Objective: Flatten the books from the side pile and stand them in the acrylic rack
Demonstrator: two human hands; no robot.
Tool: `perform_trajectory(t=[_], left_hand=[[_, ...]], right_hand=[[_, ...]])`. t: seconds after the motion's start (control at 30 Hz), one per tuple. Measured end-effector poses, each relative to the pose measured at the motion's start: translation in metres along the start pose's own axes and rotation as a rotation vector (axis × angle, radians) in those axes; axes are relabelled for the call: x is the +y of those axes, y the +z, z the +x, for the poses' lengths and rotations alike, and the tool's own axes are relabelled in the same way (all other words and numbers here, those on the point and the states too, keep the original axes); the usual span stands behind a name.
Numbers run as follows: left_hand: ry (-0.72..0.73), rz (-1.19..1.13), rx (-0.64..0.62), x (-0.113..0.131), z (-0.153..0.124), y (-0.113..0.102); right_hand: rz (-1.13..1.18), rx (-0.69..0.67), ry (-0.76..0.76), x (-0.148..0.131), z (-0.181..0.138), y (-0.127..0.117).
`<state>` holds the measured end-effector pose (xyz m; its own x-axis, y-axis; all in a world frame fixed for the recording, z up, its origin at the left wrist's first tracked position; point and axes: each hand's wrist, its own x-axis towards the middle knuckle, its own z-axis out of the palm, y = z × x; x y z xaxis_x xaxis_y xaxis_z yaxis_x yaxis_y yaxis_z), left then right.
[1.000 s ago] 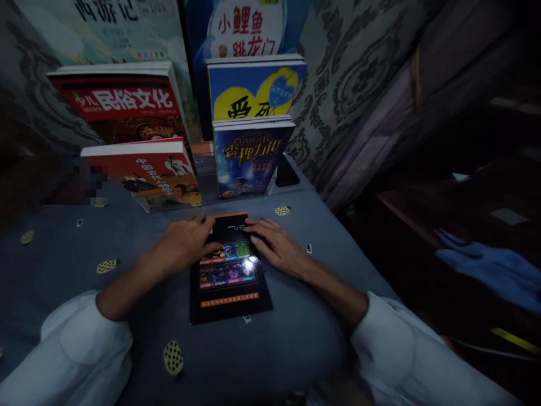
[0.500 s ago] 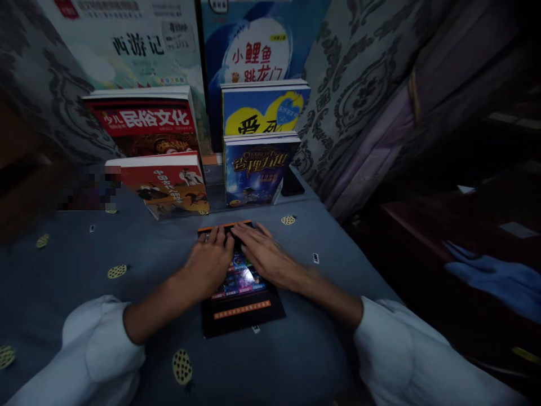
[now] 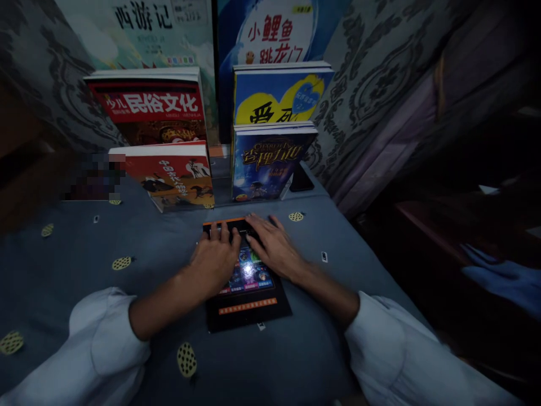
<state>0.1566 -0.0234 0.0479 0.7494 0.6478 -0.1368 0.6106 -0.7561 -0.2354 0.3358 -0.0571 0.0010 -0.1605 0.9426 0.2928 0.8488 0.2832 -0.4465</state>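
Observation:
A thin black book (image 3: 249,317) with orange strips and rows of small coloured pictures lies flat on the blue-grey cloth. On its upper left part rests my left hand (image 3: 217,256), palm down with fingers spread. My right hand (image 3: 276,251) lies across the upper right edge, fingers stretched out and apart. Neither hand grips anything. Glare shows as a bright spot on the cover between them. Parts of the upper cover are hidden under my fingers.
Behind the black book stand a red and tan book (image 3: 177,177), a red book (image 3: 147,110), a dark blue book (image 3: 264,163) and a blue and yellow book (image 3: 279,93). Two larger books are at the back. A dark phone-like object (image 3: 302,179) lies right. The cloth's edge falls away at right.
My right hand has slid a little to the right over the black book, and its fingers are more spread. My left hand stays on the cover. The view has shifted slightly.

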Motion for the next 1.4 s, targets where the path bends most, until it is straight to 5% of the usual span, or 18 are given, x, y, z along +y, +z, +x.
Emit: perform_trajectory(t=[0.27, 0.6, 0.9, 1.4], left_hand=[[-0.105, 0.008, -0.121, -0.002, 0.0, -0.02], [0.117, -0.142, 0.175, -0.006, 0.018, 0.013], [0.347, -0.374, 0.263, -0.016, 0.046, 0.02], [0.333, -0.447, 0.365, -0.014, 0.05, 0.034]], right_hand=[[0.287, 0.123, 0.107, 0.025, 0.004, -0.005], [0.477, 0.141, 0.165, 0.041, 0.01, -0.012], [0.591, 0.203, 0.164, 0.044, 0.012, -0.007], [0.625, 0.274, 0.112, 0.038, 0.011, -0.005]])
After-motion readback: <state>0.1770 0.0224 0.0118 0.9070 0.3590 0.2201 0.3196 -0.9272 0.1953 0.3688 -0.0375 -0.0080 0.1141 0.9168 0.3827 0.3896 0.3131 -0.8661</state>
